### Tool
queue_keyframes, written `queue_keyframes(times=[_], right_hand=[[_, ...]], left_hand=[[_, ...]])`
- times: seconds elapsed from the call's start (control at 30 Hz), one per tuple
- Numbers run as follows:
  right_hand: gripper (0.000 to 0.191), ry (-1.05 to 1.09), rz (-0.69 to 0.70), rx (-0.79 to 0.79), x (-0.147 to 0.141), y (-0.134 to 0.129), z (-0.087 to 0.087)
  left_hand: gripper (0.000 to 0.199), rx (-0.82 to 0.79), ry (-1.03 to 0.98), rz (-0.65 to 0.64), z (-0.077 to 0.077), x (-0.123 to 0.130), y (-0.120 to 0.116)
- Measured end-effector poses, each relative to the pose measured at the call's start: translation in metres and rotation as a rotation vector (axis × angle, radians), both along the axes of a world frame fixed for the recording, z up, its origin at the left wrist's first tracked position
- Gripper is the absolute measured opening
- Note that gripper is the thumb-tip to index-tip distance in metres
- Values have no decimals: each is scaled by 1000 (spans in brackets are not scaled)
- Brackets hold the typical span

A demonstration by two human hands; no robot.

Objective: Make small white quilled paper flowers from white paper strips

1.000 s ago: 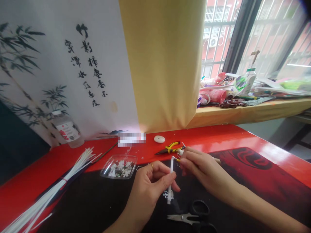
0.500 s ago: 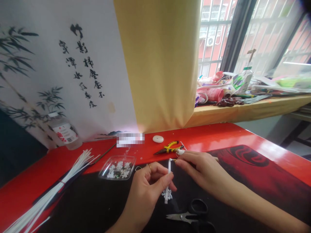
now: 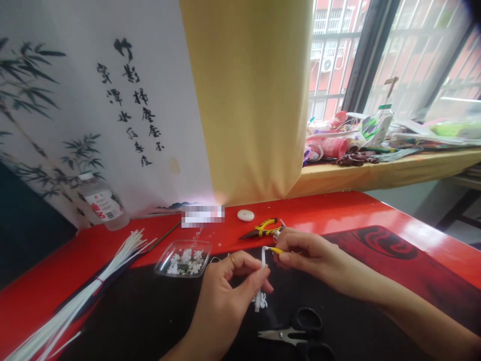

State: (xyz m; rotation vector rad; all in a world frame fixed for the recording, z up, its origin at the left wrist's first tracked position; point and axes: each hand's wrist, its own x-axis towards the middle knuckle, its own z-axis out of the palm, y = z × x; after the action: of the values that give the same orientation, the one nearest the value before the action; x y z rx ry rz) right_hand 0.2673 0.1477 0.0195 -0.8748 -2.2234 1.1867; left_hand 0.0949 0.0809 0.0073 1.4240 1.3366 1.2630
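Observation:
My left hand (image 3: 229,296) pinches a narrow white strip (image 3: 263,258) between thumb and fingers. The strip stands roughly upright, its lower end showing below my fingers. At the bent top of the strip is the tip of a slim yellow tool (image 3: 277,250), which my right hand (image 3: 308,250) grips; its exact kind is unclear. Behind the strip's lower end a small white flower (image 3: 263,301) is partly hidden. Black-handled scissors (image 3: 287,335) lie on the dark mat (image 3: 150,321) in front of my hands, blades pointing left.
Yellow-and-black pliers (image 3: 261,229) and a white oval object (image 3: 245,215) lie on the red table (image 3: 338,215). To the left are a clear tray (image 3: 160,271) of white flowers, a tied bundle of white strips (image 3: 86,301) and a bottle (image 3: 103,203). Clutter covers the windowsill (image 3: 338,175).
My right hand has turned slightly, and more of the yellow tool shows between its fingers and the strip. My left hand keeps its hold on the strip.

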Motion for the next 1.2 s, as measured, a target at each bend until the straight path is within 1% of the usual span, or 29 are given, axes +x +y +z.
queue_keyframes(times=[0.07, 0.13, 0.23, 0.3, 0.33, 0.43, 0.5, 0.57, 0.63, 0.83, 0.97, 1.03, 1.13, 1.2], right_hand=[[18, 15, 31, 17, -2, -2, -1], [17, -7, 50, -8, -5, -5, -3], [18, -31, -1, 45, -7, -7, -5], [20, 27, -39, 91, -8, -8, -6], [21, 62, -39, 80, -8, -8, -5], [27, 142, 12, -63, -6, -8, -3], [32, 178, 18, -161, -4, -8, -1], [33, 202, 11, -214, -3, -8, -1], [29, 207, 15, -217, -3, -7, 0], [20, 147, 32, -125, -6, -10, 2], [20, 56, 13, -83, -7, -13, 2], [21, -18, -27, 12, -7, -13, 2], [20, -82, -90, 203, -8, -13, 2], [20, -89, -108, 251, -8, -13, 4]], left_hand=[[11, 4, 2, -8, 0, -1, 0], [12, 12, -2, -12, 1, -1, 0], [10, 23, -13, 4, 2, -2, -1], [10, 27, -24, 13, 3, -2, -1], [10, 29, -32, 17, 4, -2, -2], [8, 28, -79, 17, 7, -2, -4], [7, 19, -112, 21, 10, -2, -6], [7, 20, -120, 23, 12, -2, -7], [8, 25, -108, 25, 13, -3, -7], [8, 21, -108, 26, 11, -3, -5], [9, 32, -58, 17, 8, -5, -3], [9, 27, -26, 23, 7, -6, -2], [10, 19, -1, 30, 5, -6, -1], [10, 19, 2, 35, 5, -6, -1]])
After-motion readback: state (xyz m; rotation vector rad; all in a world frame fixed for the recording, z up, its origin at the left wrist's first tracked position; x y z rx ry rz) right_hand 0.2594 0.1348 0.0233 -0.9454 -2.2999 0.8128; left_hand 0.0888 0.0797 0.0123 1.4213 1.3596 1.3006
